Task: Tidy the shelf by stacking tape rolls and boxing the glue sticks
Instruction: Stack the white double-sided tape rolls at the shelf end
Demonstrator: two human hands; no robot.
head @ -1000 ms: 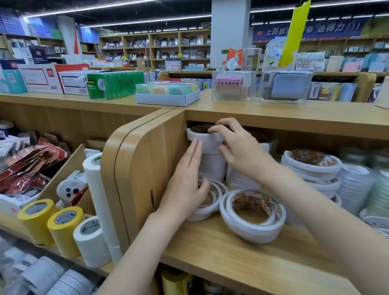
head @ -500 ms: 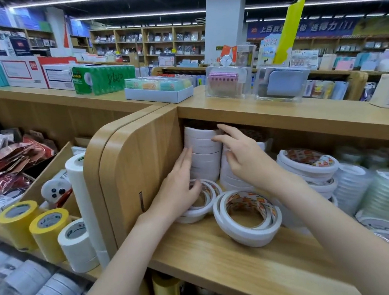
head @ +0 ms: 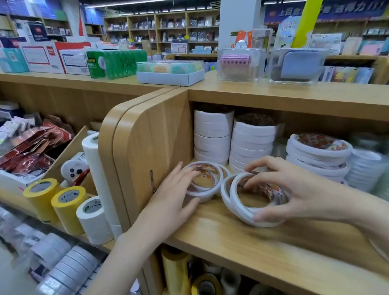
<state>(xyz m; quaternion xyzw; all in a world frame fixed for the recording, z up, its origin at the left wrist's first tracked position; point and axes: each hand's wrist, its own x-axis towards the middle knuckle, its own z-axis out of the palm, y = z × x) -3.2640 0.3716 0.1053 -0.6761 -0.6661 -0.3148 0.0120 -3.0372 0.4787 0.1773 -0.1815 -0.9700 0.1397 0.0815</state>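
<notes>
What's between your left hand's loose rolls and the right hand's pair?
Nothing: in the head view the loose rolls under the left hand nearly touch the right hand's pair.

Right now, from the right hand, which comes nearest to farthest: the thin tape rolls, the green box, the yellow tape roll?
1. Thin tape rolls: gripped by the right hand.
2. Yellow tape roll: lower shelf, far left.
3. Green box: on the shelf top, behind.
</notes>
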